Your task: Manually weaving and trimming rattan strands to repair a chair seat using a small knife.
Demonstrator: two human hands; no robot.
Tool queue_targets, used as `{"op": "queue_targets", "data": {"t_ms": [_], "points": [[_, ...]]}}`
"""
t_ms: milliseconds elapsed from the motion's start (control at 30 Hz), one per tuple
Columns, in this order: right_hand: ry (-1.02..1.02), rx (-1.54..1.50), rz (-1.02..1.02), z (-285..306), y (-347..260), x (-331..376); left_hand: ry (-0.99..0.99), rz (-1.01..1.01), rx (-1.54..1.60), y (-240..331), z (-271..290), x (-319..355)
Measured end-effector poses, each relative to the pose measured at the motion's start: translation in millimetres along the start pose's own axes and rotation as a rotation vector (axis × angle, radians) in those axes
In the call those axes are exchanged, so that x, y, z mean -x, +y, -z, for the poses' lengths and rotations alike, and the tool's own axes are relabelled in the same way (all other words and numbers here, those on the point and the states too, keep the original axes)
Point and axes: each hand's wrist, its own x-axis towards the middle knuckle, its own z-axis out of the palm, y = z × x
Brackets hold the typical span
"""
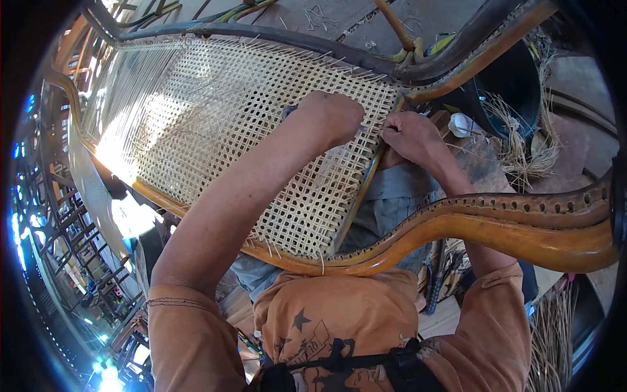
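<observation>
A woven cane seat panel (287, 176) stretches across a varnished wooden furniture frame (379, 261), its open mesh held along the edges. Above the panel's right end, my left hand (330, 117) is closed around a slim tool (289, 112). The tool's dark end sticks out on one side of the fist and a small shiny tip on the other; its exact kind is hidden. My right hand (411, 137) pinches at the panel's right edge, close to the left fist. Whatever lies between its fingertips is too small to make out.
A dark bucket (522, 85) stands at the far right, with loose cane strands (522, 157) beside it. A small white object (461, 125) lies near my right hand. The curved front rail (496, 222), with a row of holes, passes over my right forearm. More strands (552, 340) are bundled lower right.
</observation>
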Motion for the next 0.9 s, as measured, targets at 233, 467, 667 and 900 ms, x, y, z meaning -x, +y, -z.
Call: {"op": "queue_targets", "data": {"t_ms": [233,467,667,900], "points": [[-0.019,0.216,0.027,3,-21,-7,-0.124,0.271,0.085,14,12,-7],[0.04,-0.539,0.269,9,-27,2,-0.272,0.409,0.086,-32,31,74],[-0.06,-0.593,0.242,5,-21,0,0.029,0.332,0.15,-3,34,69],[-0.075,-0.24,-0.013,9,-22,3,-0.055,0.258,0.025,6,7,19]]}}
